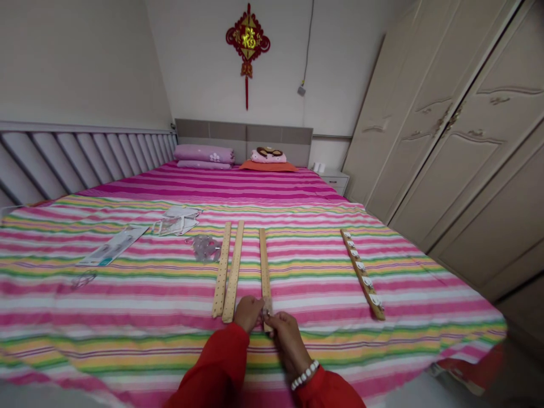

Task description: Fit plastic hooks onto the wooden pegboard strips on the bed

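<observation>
Both hands meet at the near end of a narrow wooden strip that lies lengthwise on the striped sheet. My left hand is closed, its fingertips pinching a small clear piece with a metal part on that end. From the right, my right hand pinches the same piece; its exact shape is partly covered by fingers. Left of the hands lie two more wooden strips with rows of small holes. A pile of clear plastic pieces with metal bits rests beside them.
At the right lies a wooden strip bearing several white round hooks. Toward the left are a flat package, crumpled wrappers and a small clear item. Folded bedding sits by the headboard; a wardrobe stands right of the bed.
</observation>
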Demonstrator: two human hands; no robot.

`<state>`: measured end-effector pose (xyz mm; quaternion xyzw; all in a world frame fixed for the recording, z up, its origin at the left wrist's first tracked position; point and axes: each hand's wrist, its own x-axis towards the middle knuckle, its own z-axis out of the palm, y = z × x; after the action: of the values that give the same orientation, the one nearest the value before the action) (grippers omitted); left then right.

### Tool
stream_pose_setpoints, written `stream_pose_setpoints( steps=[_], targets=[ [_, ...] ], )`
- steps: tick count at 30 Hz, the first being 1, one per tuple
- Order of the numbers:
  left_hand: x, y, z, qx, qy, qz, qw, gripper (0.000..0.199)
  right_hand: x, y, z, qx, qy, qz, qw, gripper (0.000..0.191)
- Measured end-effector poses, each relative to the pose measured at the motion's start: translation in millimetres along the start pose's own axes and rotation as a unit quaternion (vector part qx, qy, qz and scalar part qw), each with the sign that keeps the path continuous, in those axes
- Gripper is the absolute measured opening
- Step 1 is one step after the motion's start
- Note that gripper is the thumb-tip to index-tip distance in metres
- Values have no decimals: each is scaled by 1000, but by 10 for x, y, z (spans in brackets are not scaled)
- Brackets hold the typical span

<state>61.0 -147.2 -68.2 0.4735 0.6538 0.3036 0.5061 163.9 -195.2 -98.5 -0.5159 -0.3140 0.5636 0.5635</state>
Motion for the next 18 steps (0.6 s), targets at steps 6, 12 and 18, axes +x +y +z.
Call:
stream_pose_setpoints(
  steps=[6,12,18],
  targets=[
    [-115,62,-12,-65,-19,-40,997,33,-77,-62,-118,20,-57,60,996,34],
    [-260,90,-248,-70,-65,-19,995,28,-165,-65,-236,38,-94,29,994,39],
    [47,276,-918,-80,69,145,984,21,-229,-60,-274,73,-73,14,995,44]
  ],
)
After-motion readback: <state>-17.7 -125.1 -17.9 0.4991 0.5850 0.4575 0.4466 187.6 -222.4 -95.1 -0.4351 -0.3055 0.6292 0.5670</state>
